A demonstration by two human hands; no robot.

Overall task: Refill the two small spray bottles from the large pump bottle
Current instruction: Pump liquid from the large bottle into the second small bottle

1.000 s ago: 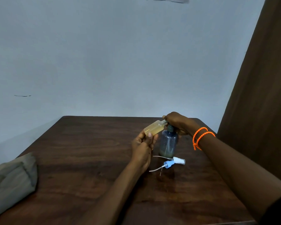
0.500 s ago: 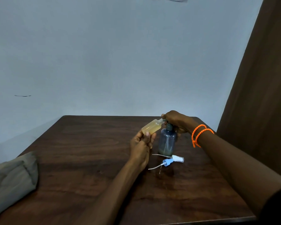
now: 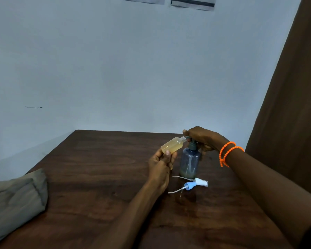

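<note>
Fingers of the left hand gripped a tilted small spray bottle of yellowish liquid, its open neck at the spout of the large pump bottle standing on the wooden table, while the right hand curled over the pump head, two loose spray caps lying just in front.

Dim, soft indoor light; slight blur, wide-angle bending at edges.

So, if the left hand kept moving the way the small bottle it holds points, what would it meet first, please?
Likely the pump spout of the large pump bottle: the small bottle's open neck, held by the left hand, already sits at the spout under the right hand. Depth is uncertain.
</note>
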